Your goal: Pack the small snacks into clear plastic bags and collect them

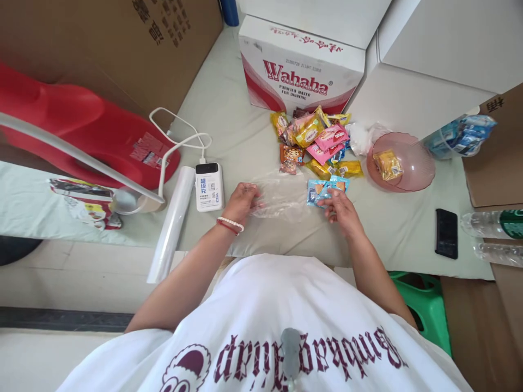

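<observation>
My left hand pinches the edge of a clear plastic bag that lies flat on the pale table cover. My right hand grips blue snack packets just right of the bag. Behind them lies a pile of several coloured snack packets: yellow, pink, orange and blue.
A pink bowl holds one yellow packet at the right. A Wahaha water carton stands at the back. A white power bank, a roll of clear film, a red plastic item, a black phone and water bottles lie around.
</observation>
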`<state>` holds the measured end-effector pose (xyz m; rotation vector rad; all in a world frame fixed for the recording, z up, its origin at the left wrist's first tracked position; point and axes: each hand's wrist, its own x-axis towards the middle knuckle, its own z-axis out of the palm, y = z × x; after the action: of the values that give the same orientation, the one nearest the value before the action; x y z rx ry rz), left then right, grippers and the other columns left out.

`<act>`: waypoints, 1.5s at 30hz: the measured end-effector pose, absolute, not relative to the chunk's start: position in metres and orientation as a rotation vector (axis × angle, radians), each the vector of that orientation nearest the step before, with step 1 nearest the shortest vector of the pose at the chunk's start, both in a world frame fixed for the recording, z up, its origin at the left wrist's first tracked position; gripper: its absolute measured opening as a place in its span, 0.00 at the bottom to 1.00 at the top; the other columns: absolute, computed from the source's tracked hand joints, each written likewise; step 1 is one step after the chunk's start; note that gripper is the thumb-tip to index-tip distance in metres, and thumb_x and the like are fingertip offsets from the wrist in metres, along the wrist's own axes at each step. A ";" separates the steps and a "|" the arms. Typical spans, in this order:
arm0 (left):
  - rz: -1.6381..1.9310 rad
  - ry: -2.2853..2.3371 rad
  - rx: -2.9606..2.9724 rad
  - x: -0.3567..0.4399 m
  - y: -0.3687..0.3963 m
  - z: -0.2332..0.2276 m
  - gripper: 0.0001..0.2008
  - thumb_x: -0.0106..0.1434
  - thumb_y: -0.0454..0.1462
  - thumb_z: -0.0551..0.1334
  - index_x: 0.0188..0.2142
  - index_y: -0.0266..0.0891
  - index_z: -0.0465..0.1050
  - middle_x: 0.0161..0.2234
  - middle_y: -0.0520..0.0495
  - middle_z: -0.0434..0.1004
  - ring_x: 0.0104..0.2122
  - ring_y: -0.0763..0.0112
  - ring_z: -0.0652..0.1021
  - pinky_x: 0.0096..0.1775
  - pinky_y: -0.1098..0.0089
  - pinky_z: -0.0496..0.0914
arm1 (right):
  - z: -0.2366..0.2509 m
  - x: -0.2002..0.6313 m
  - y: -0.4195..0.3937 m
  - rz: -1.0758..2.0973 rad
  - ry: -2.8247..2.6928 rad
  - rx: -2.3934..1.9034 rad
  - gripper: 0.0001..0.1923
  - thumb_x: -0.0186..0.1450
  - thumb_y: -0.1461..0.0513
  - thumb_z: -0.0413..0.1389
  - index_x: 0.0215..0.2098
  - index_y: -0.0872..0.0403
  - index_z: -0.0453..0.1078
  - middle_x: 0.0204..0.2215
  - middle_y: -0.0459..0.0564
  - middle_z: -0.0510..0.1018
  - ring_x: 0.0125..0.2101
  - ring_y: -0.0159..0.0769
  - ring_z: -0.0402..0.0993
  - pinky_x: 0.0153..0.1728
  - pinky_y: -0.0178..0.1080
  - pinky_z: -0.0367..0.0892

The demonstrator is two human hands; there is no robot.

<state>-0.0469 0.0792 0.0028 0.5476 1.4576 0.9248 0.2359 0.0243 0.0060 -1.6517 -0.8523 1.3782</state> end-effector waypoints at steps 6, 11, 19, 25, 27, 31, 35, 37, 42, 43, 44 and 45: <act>1.014 1.453 0.516 -0.043 0.063 -0.011 0.09 0.68 0.37 0.60 0.30 0.41 0.65 0.19 0.58 0.63 0.14 0.79 0.59 0.18 0.78 0.51 | -0.014 0.200 0.013 1.359 -1.012 -1.601 0.29 0.53 0.48 0.68 0.48 0.51 0.69 0.24 0.39 0.73 0.24 0.31 0.65 0.28 0.35 0.61; 1.035 1.473 0.569 -0.062 0.063 -0.013 0.07 0.68 0.36 0.57 0.31 0.42 0.64 0.18 0.59 0.58 0.16 0.77 0.57 0.18 0.77 0.49 | 0.000 0.242 0.022 1.377 -1.052 -1.623 0.23 0.55 0.48 0.66 0.42 0.54 0.73 0.23 0.39 0.71 0.22 0.27 0.58 0.25 0.34 0.54; 1.113 1.957 1.571 -0.069 0.017 -0.008 0.16 0.58 0.40 0.68 0.45 0.39 0.72 0.48 0.35 0.76 0.54 0.50 0.75 0.58 0.49 0.67 | 0.006 0.290 0.042 1.254 -1.354 -1.644 0.19 0.60 0.50 0.62 0.42 0.55 0.75 0.24 0.41 0.69 0.26 0.31 0.62 0.30 0.36 0.60; 0.733 1.251 2.277 -0.053 0.022 0.001 0.14 0.67 0.35 0.60 0.49 0.50 0.79 0.56 0.42 0.80 0.65 0.53 0.71 0.69 0.43 0.52 | 0.025 0.261 0.032 0.324 -1.681 -1.768 0.17 0.68 0.56 0.56 0.53 0.53 0.75 0.48 0.60 0.77 0.49 0.50 0.71 0.54 0.55 0.67; 0.590 1.154 2.350 -0.044 0.037 -0.006 0.18 0.70 0.36 0.57 0.56 0.48 0.77 0.63 0.40 0.75 0.68 0.54 0.68 0.70 0.43 0.52 | 0.029 0.241 0.016 0.208 -1.827 -1.637 0.18 0.72 0.58 0.53 0.57 0.52 0.74 0.54 0.63 0.76 0.56 0.52 0.69 0.61 0.58 0.63; 0.330 1.256 2.447 -0.033 0.050 -0.028 0.26 0.74 0.42 0.52 0.69 0.44 0.65 0.73 0.36 0.58 0.73 0.50 0.59 0.70 0.38 0.44 | 0.010 0.218 -0.027 0.678 -2.358 -1.197 0.19 0.74 0.59 0.53 0.61 0.47 0.74 0.59 0.58 0.77 0.61 0.48 0.70 0.64 0.57 0.65; 0.169 1.460 2.424 -0.044 0.040 -0.042 0.31 0.75 0.48 0.50 0.74 0.43 0.56 0.75 0.34 0.49 0.74 0.47 0.54 0.68 0.32 0.37 | -0.010 0.250 -0.073 1.070 -2.390 -1.058 0.15 0.74 0.60 0.54 0.55 0.47 0.78 0.61 0.55 0.77 0.64 0.45 0.70 0.68 0.57 0.61; 0.139 1.468 2.431 -0.052 0.034 -0.043 0.33 0.74 0.51 0.50 0.74 0.45 0.55 0.76 0.35 0.46 0.75 0.46 0.53 0.68 0.31 0.35 | -0.010 0.272 -0.086 1.220 -2.202 -1.112 0.13 0.74 0.59 0.54 0.52 0.46 0.79 0.57 0.54 0.80 0.59 0.43 0.76 0.65 0.55 0.66; 0.232 1.502 2.452 -0.055 0.026 -0.035 0.34 0.71 0.54 0.54 0.73 0.49 0.58 0.76 0.38 0.48 0.75 0.43 0.48 0.67 0.30 0.28 | -0.011 0.270 -0.064 1.143 -1.525 -1.727 0.27 0.68 0.48 0.60 0.61 0.49 0.71 0.48 0.54 0.82 0.28 0.35 0.76 0.33 0.42 0.76; 0.249 1.506 2.463 -0.054 0.024 -0.033 0.34 0.71 0.55 0.55 0.73 0.49 0.58 0.76 0.38 0.48 0.75 0.43 0.48 0.67 0.31 0.27 | -0.013 0.259 -0.054 1.120 -1.468 -1.781 0.31 0.64 0.48 0.63 0.62 0.50 0.69 0.46 0.53 0.82 0.24 0.32 0.73 0.30 0.40 0.74; 0.246 1.502 2.476 -0.054 0.022 -0.032 0.35 0.71 0.55 0.56 0.73 0.50 0.58 0.76 0.39 0.48 0.75 0.43 0.48 0.67 0.31 0.26 | -0.016 0.248 -0.043 1.111 -1.437 -1.796 0.32 0.62 0.48 0.65 0.60 0.52 0.70 0.43 0.52 0.82 0.23 0.31 0.70 0.30 0.40 0.72; 0.221 1.489 2.487 -0.054 0.019 -0.031 0.36 0.70 0.55 0.57 0.73 0.50 0.57 0.76 0.39 0.49 0.75 0.42 0.49 0.67 0.31 0.25 | -0.018 0.238 -0.032 1.112 -1.419 -1.782 0.28 0.61 0.48 0.65 0.55 0.52 0.73 0.39 0.49 0.82 0.23 0.31 0.68 0.30 0.39 0.70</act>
<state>-0.0540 0.0189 -0.0314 2.4867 1.4894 0.2213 0.2377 -0.0324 -0.0179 -1.7824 -1.4190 1.1122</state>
